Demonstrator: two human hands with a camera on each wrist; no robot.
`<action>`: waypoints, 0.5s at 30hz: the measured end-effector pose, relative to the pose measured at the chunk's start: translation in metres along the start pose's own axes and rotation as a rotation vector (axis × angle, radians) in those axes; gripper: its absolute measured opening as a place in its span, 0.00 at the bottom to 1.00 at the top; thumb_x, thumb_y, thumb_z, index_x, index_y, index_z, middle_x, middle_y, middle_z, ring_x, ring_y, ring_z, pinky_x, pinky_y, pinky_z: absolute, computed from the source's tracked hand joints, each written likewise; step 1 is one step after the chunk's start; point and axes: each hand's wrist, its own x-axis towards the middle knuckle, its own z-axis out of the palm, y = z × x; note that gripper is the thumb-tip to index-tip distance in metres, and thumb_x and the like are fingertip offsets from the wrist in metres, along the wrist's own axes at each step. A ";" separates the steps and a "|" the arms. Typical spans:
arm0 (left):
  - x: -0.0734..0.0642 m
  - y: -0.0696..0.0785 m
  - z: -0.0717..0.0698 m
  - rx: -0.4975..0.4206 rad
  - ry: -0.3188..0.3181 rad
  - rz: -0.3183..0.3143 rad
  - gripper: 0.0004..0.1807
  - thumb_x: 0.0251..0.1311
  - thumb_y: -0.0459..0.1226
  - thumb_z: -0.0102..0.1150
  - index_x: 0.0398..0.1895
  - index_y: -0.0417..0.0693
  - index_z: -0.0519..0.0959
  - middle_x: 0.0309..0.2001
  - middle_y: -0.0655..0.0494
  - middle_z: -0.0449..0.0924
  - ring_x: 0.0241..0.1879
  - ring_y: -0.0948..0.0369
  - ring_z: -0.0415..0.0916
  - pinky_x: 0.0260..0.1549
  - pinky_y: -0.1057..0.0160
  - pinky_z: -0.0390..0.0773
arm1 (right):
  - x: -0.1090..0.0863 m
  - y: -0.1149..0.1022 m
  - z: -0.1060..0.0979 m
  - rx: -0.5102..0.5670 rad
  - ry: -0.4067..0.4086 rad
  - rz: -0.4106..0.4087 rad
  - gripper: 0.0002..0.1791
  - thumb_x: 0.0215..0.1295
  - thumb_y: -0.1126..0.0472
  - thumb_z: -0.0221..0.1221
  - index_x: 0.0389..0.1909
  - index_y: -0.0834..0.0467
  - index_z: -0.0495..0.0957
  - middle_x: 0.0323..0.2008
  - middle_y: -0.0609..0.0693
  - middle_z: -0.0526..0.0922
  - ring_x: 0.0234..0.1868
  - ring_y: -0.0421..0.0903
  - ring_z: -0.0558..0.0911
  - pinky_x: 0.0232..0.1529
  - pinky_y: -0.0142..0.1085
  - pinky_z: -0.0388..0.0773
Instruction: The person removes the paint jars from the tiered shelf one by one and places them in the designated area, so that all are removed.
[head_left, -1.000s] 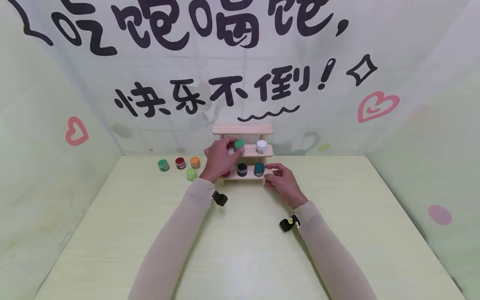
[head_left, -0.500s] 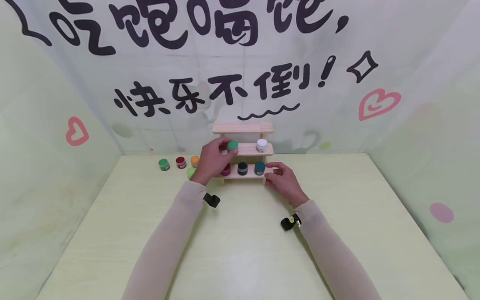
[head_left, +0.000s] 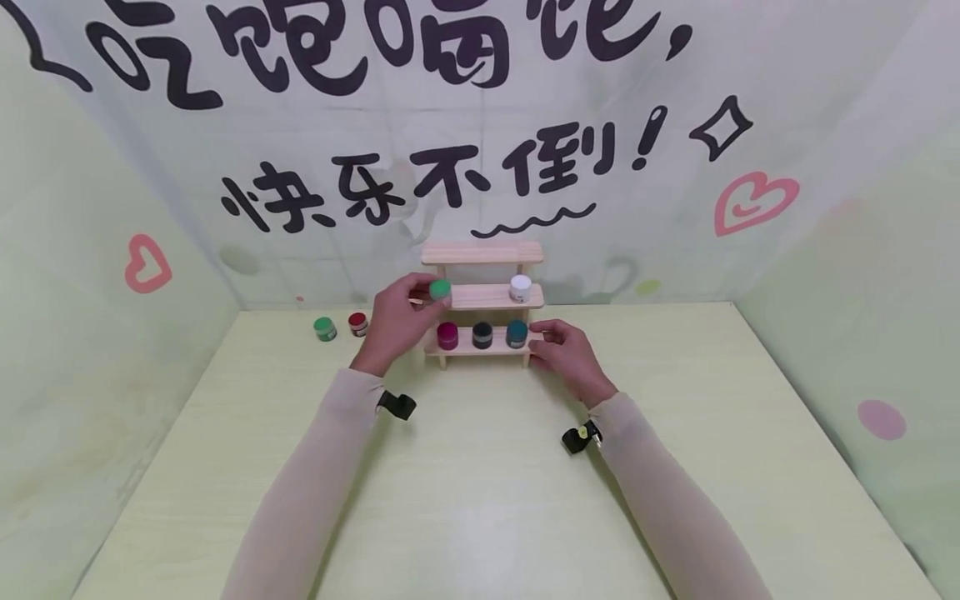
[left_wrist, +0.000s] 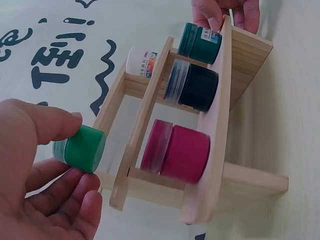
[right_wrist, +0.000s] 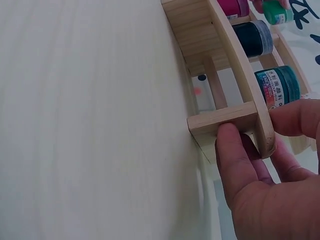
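A jar of green paint (head_left: 440, 289) is pinched between the thumb and fingers of my left hand (head_left: 393, 321), beside the left end of the middle shelf of a small wooden rack (head_left: 482, 252). My right hand (head_left: 568, 357) holds the rack's right end, its fingers (right_wrist: 235, 155) at the bottom shelf and leg in the right wrist view. Along the bottom shelf stand a magenta jar (left_wrist: 175, 151), a black jar (left_wrist: 192, 86) and a teal jar (right_wrist: 278, 87). A white jar (head_left: 520, 288) sits on the middle shelf's right side; the top shelf bears nothing.
On the table (head_left: 480, 467), left of the rack, stand another green jar (head_left: 325, 328) and a dark red jar (head_left: 358, 323), close to my left forearm. A printed cloth wall (head_left: 337, 275) rises right behind the rack.
My left hand has moved left along the middle shelf with the green jar, uncovering the magenta jar. It now hides the orange and light green jars. The right hand has stayed at the rack.
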 end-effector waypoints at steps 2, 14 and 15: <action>-0.003 -0.002 -0.005 0.003 0.005 -0.009 0.25 0.67 0.46 0.71 0.64 0.49 0.81 0.55 0.53 0.83 0.55 0.54 0.79 0.57 0.53 0.86 | 0.001 0.000 0.001 0.010 0.000 -0.005 0.21 0.74 0.66 0.61 0.65 0.62 0.76 0.48 0.53 0.67 0.50 0.48 0.73 0.59 0.43 0.86; -0.016 -0.014 -0.036 0.034 0.047 -0.022 0.25 0.67 0.48 0.71 0.63 0.47 0.81 0.54 0.51 0.84 0.54 0.54 0.80 0.55 0.52 0.86 | 0.001 -0.003 0.005 -0.010 0.027 -0.028 0.18 0.73 0.67 0.61 0.62 0.63 0.78 0.41 0.51 0.66 0.44 0.46 0.72 0.48 0.34 0.88; -0.018 -0.015 -0.039 0.036 0.049 -0.026 0.25 0.67 0.48 0.71 0.63 0.47 0.81 0.54 0.51 0.84 0.54 0.54 0.81 0.55 0.53 0.86 | 0.001 -0.003 0.005 -0.009 0.025 -0.028 0.18 0.73 0.67 0.61 0.62 0.63 0.78 0.41 0.51 0.66 0.44 0.47 0.72 0.47 0.34 0.88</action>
